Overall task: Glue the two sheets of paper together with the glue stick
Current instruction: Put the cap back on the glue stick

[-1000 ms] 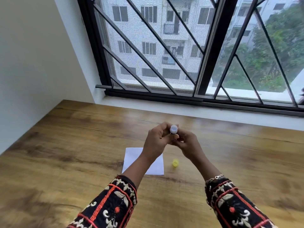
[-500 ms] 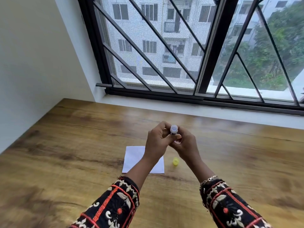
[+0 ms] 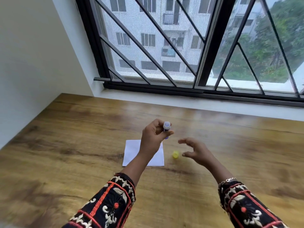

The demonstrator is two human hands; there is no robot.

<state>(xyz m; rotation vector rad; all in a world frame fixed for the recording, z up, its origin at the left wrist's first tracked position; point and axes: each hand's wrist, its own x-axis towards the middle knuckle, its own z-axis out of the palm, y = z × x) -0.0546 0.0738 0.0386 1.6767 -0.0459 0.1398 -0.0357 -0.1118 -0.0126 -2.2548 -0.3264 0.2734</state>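
Note:
My left hand (image 3: 153,134) holds the glue stick (image 3: 166,129) upright above the table, its pale open tip pointing up and its purple body between thumb and fingers. Below it lies white paper (image 3: 131,152) flat on the wooden table (image 3: 65,145), partly hidden by my left forearm; I cannot tell whether it is one sheet or two stacked. A small yellow cap (image 3: 175,154) rests on the table just right of the paper. My right hand (image 3: 195,151) hovers open beside the cap, fingers spread, holding nothing.
A white sill (image 3: 197,102) and a black barred window (image 3: 164,46) run along the table's far edge. A white wall (image 3: 32,63) closes the left side. Patterned sleeves cover both forearms.
My right hand has let go of the glue stick and dropped down to the right, towards the yellow cap. The left hand keeps the stick and has risen slightly.

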